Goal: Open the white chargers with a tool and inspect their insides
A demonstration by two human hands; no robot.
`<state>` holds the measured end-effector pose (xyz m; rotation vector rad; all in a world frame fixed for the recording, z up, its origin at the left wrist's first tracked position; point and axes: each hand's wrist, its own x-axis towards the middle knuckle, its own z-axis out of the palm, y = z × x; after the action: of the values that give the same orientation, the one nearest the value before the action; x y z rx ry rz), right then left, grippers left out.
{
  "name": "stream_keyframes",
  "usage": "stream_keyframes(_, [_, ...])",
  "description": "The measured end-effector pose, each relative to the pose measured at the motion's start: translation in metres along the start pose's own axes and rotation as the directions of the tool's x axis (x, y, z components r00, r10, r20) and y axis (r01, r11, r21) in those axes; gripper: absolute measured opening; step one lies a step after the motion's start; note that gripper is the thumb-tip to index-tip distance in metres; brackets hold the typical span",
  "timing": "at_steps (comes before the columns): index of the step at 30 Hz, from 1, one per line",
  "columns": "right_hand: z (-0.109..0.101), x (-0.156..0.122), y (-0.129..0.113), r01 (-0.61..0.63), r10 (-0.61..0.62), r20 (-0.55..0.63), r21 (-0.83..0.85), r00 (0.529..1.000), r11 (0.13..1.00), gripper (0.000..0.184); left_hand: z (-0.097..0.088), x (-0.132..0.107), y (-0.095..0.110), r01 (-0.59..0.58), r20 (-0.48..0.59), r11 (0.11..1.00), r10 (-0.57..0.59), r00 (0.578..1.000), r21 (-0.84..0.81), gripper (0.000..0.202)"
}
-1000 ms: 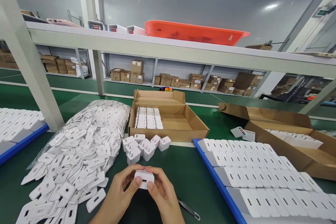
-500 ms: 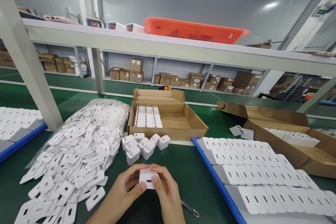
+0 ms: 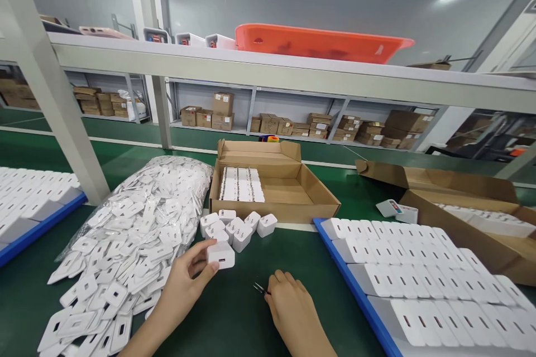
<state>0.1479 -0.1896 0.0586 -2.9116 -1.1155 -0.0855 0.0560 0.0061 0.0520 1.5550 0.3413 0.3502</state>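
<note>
Between the thumb and fingers of my left hand [image 3: 186, 281] is a white charger housing [image 3: 221, 255], its dark port slot facing me. It is held just in front of a group of several white plug chargers [image 3: 242, 239] on the green table. My right hand [image 3: 291, 307] is closed around a pair of tweezers [image 3: 260, 289], low over the tabletop. Their two tips stick out to the left, apart from the charger; the rest is hidden under my fingers. Left of my left hand spreads a heap of white slotted cover plates [image 3: 138, 240], spilling from a clear plastic bag.
Behind the chargers stands an open cardboard box [image 3: 276, 212] with rows of white parts. Blue-edged trays of white housings lie right [image 3: 352, 290] and far left [image 3: 42, 228]. Another carton [image 3: 456, 245] is at the right. An orange tray [image 3: 322, 44] sits on the overhead shelf.
My right hand has let go of the charger and taken hold of the tweezers that lay on the table. My left hand has moved left and up with the charger.
</note>
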Motion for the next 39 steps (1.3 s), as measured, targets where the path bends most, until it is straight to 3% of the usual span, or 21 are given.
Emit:
stream_keyframes(3, [-0.001, 0.001, -0.005, -0.022, 0.048, -0.082, 0.291, 0.995, 0.956, 0.014, 0.002, 0.000, -0.003, -0.046, 0.011, 0.994, 0.045, 0.999, 0.096, 0.051])
stream_keyframes(6, [-0.007, -0.001, -0.010, 0.051, 0.036, -0.143, 0.563, 0.989, 0.825, 0.019, 0.005, 0.000, -0.007, -0.087, 0.036, 0.980, 0.082, 0.996, 0.178, 0.045])
stream_keyframes(10, [-0.015, -0.006, -0.016, 0.178, -0.045, -0.216, 0.650, 0.975, 0.739, 0.033, 0.007, -0.002, -0.008, -0.127, 0.056, 0.969, 0.118, 0.992, 0.214, 0.040])
stream_keyframes(14, [-0.019, -0.008, -0.021, 0.173, -0.059, -0.190, 0.674, 0.980, 0.718, 0.030, 0.007, -0.003, -0.007, -0.163, 0.056, 0.961, 0.155, 0.986, 0.225, 0.037])
stream_keyframes(21, [-0.010, -0.008, -0.026, 0.177, -0.066, -0.236, 0.489, 0.969, 0.854, 0.027, 0.009, -0.005, -0.011, -0.220, 0.075, 0.926, 0.207, 0.975, 0.307, 0.036])
stream_keyframes(29, [-0.012, -0.012, -0.034, 0.151, -0.116, -0.164, 0.215, 0.980, 0.965, 0.028, 0.010, -0.009, -0.011, -0.292, 0.158, 0.840, 0.247, 0.956, 0.457, 0.037])
stream_keyframes(34, [-0.017, -0.013, -0.038, 0.200, -0.194, -0.145, 0.025, 0.970, 0.979, 0.025, 0.010, -0.011, -0.015, -0.349, 0.154, 0.764, 0.317, 0.936, 0.543, 0.037])
stream_keyframes(39, [-0.013, -0.012, -0.042, 0.312, -0.325, -0.153, -0.107, 0.933, 0.944, 0.033, 0.012, -0.013, -0.021, -0.358, 0.145, 0.718, 0.342, 0.929, 0.597, 0.037])
